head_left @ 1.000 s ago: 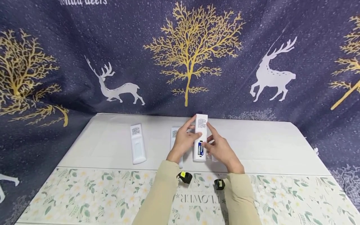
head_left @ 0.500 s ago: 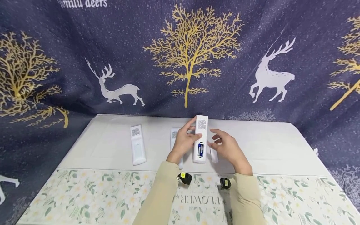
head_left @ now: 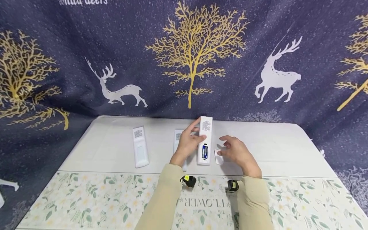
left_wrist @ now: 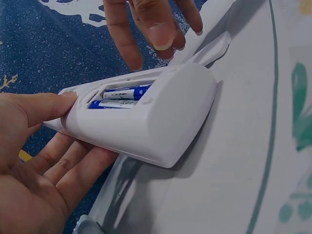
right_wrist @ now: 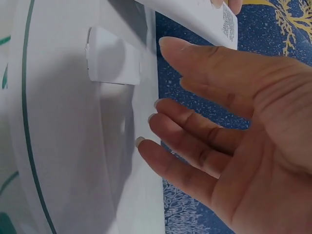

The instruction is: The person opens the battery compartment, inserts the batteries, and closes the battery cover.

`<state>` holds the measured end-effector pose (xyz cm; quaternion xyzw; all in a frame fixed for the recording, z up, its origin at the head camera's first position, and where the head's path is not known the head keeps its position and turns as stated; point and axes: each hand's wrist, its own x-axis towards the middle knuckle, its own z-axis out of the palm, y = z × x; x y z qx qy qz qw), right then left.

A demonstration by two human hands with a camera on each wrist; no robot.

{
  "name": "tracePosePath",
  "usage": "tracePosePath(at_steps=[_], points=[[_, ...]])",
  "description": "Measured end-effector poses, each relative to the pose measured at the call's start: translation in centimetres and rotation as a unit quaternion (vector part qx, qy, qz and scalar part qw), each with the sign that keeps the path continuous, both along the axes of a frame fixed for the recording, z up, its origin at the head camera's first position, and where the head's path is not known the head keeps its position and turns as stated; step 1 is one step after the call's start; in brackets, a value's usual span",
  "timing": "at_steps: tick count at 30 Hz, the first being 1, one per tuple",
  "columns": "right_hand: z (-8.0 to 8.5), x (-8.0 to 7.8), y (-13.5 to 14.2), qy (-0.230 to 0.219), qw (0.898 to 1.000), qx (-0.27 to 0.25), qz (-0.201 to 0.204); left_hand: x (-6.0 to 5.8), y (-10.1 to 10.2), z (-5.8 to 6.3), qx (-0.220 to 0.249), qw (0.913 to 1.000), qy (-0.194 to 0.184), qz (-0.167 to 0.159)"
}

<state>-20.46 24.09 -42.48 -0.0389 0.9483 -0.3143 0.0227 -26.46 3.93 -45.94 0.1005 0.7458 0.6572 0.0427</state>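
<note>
My left hand [head_left: 188, 145] grips a white remote control [head_left: 205, 137] by its sides, thumb on the back face. Its battery compartment is uncovered, and two blue-and-silver batteries [left_wrist: 122, 92] lie side by side in it. To the right of the remote, a white battery cover [right_wrist: 112, 57] lies on the table. Over that cover hovers my right hand [head_left: 237, 153], fingers spread and loosely bent, holding nothing. In the right wrist view its thumb and fingertips are apart from the cover.
Another remote [head_left: 141, 147] lies face down at the left, its cover on. A further one [head_left: 177, 137] lies partly hidden behind my left hand. A floral mat strip [head_left: 100, 201] runs along the table's front; a dark blue deer-print cloth [head_left: 224, 105] hangs at the back.
My right hand has left the remote's battery compartment and moved right, over the cover. The left hand keeps its grip on the remote, which has hardly moved.
</note>
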Motion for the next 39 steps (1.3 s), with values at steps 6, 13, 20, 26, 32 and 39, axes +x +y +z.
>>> tracePosePath(at_steps=[6, 13, 20, 26, 32, 39], points=[[-0.08, 0.07, 0.08, -0.033, 0.999, 0.005, -0.007, -0.01, -0.01, 0.01, -0.007, 1.0, -0.004, -0.003], [-0.13, -0.07, -0.13, -0.08, 0.997, 0.019, -0.006, 0.14, 0.01, 0.26, -0.012, 0.9999, -0.007, 0.002], [-0.29, -0.19, -0.46, -0.088, 0.995, 0.041, -0.005, 0.04, 0.02, 0.48, -0.005, 1.0, 0.001, 0.0], [-0.33, -0.11, -0.57, -0.098, 0.995, 0.035, -0.01, 0.08, 0.04, 0.4, -0.009, 0.9999, -0.007, -0.002], [-0.4, -0.18, -0.44, -0.073, 0.997, 0.001, -0.009, 0.03, 0.11, 0.42, -0.006, 1.0, -0.003, 0.002], [-0.51, 0.01, -0.6, -0.065, 0.996, -0.058, -0.011, -0.01, 0.12, 0.13, -0.006, 1.0, 0.003, 0.0]])
